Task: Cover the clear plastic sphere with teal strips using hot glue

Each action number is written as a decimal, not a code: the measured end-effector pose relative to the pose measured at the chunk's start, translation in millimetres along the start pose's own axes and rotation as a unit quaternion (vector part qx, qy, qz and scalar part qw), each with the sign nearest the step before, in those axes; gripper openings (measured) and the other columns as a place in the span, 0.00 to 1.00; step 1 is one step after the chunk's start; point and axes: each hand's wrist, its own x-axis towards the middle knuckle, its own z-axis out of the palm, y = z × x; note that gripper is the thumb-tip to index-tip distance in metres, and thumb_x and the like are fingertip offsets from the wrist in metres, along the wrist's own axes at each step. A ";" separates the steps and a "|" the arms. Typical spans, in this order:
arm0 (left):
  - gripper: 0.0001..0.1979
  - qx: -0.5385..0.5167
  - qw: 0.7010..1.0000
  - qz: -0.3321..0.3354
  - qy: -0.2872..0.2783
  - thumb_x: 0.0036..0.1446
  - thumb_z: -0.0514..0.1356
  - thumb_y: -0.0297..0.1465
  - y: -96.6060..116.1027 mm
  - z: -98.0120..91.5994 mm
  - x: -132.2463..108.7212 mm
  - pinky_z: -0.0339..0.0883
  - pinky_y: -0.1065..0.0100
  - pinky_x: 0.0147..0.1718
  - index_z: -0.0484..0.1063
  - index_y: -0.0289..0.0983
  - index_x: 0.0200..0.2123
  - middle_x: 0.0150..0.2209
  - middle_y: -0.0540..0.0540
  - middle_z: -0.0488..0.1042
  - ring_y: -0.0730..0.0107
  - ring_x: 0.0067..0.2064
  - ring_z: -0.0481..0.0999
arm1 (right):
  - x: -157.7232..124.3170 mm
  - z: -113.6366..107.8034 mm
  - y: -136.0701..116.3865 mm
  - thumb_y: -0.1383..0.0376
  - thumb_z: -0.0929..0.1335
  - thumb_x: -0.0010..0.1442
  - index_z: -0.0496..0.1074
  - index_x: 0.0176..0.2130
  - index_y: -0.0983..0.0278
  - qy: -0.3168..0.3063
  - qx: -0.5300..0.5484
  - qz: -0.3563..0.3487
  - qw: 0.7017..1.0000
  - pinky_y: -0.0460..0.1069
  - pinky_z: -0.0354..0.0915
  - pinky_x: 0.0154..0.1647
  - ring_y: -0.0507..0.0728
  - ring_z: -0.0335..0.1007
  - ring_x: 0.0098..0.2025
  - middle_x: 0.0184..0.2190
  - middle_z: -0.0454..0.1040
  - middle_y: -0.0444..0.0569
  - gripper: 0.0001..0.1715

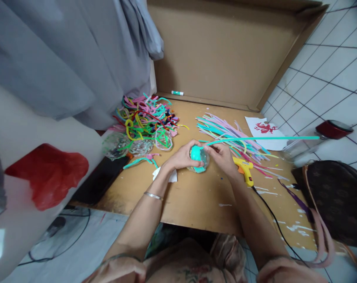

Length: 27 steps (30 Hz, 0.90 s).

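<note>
My left hand [184, 156] is closed around a small clear plastic piece [207, 160], rounded like a cup or bottle section, partly covered by turquoise fuzzy wrapping [196, 154]. Pinched in my right hand [221, 156] is a turquoise pipe cleaner [263, 138], whose long free end stretches out to the right. Its near end meets the wrapped piece between both hands. A yellow hot glue gun [245, 169] lies just right of my right hand. Below my left wrist is a scrap of white paper [173, 176].
Bundled pastel pipe cleaners [219, 127] lie behind my hands. A tangled colourful heap [149, 114] and clear plastic pieces [116, 144] are at left, near a dark flat device [103, 179]. At right are a clear bottle [302, 148], a brown bag [334, 200] and the glue gun's cord [274, 216].
</note>
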 end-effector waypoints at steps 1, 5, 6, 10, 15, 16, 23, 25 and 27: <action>0.30 0.001 1.000 -0.002 0.001 0.39 0.67 0.36 0.1 0.0 -0.1 0.63 0.72 0.36 0.62 0.38 0.46 0.39 0.52 0.67 0.71 0.37 0.66 | -0.5 -0.2 0.3 0.54 0.66 0.57 0.77 0.33 0.65 0.001 -0.003 0.001 1.000 0.48 0.64 0.35 0.53 0.69 0.31 0.30 0.77 0.46 0.18; 0.29 0.007 1.000 -0.005 0.003 0.39 0.67 0.36 1.7 -0.1 -0.8 0.62 0.72 0.35 0.63 0.38 0.46 0.39 0.52 0.67 0.71 0.37 0.66 | -2.5 0.1 1.7 0.55 0.66 0.56 0.76 0.33 0.64 0.011 0.001 -0.009 1.000 0.48 0.64 0.34 0.53 0.69 0.31 0.28 0.76 0.46 0.16; 0.29 0.008 1.000 -0.006 0.004 0.39 0.67 0.36 2.1 -0.1 -1.0 0.62 0.72 0.35 0.63 0.38 0.46 0.39 0.52 0.67 0.71 0.37 0.66 | -3.2 0.2 2.0 0.56 0.67 0.56 0.76 0.32 0.64 0.014 0.002 -0.011 1.000 0.48 0.64 0.35 0.53 0.69 0.31 0.28 0.76 0.46 0.15; 0.29 0.015 1.000 -0.014 0.008 0.39 0.67 0.36 3.3 -0.4 -1.5 0.62 0.72 0.35 0.63 0.38 0.46 0.37 0.52 0.67 0.70 0.36 0.66 | -9.9 -0.7 3.5 0.58 0.67 0.56 0.76 0.33 0.62 0.029 -0.006 -0.038 0.999 0.50 0.66 0.40 0.55 0.71 0.37 0.32 0.77 0.47 0.11; 0.29 0.017 1.000 -0.013 0.010 0.39 0.67 0.37 2.2 -0.1 -1.2 0.63 0.71 0.35 0.63 0.38 0.46 0.38 0.52 0.68 0.70 0.36 0.67 | -34.0 -4.0 8.5 0.60 0.65 0.59 0.76 0.35 0.61 0.073 -0.118 -0.058 0.989 0.51 0.65 0.39 0.56 0.70 0.36 0.32 0.75 0.47 0.11; 0.29 0.013 1.000 -0.013 0.009 0.39 0.67 0.37 1.6 0.1 -1.2 0.63 0.71 0.34 0.63 0.38 0.46 0.37 0.52 0.68 0.70 0.36 0.67 | -39.8 -4.3 9.2 0.61 0.64 0.60 0.75 0.35 0.61 0.078 -0.136 -0.059 0.986 0.51 0.65 0.38 0.56 0.70 0.35 0.32 0.75 0.48 0.11; 0.28 -0.016 1.000 0.002 0.003 0.40 0.67 0.34 0.2 1.6 -1.5 0.63 0.72 0.35 0.63 0.38 0.46 0.37 0.53 0.67 0.72 0.36 0.66 | -55.0 2.2 2.3 0.67 0.57 0.64 0.73 0.47 0.60 0.068 -0.273 -0.150 0.948 0.49 0.60 0.35 0.55 0.66 0.34 0.30 0.70 0.49 0.20; 0.28 -0.019 1.000 0.000 0.003 0.40 0.67 0.33 0.8 1.7 -1.7 0.63 0.72 0.34 0.63 0.38 0.46 0.36 0.53 0.66 0.72 0.35 0.66 | -51.1 5.7 -0.8 0.69 0.57 0.63 0.73 0.48 0.60 0.077 -0.333 -0.162 0.926 0.49 0.57 0.33 0.55 0.63 0.31 0.27 0.66 0.47 0.21; 0.28 -0.018 1.000 -0.002 0.004 0.39 0.66 0.33 1.3 1.7 -1.7 0.63 0.72 0.35 0.62 0.38 0.46 0.36 0.53 0.66 0.72 0.35 0.66 | -46.9 8.7 -2.2 0.70 0.58 0.63 0.74 0.48 0.60 0.077 -0.378 -0.172 0.906 0.48 0.55 0.32 0.55 0.61 0.30 0.26 0.65 0.47 0.21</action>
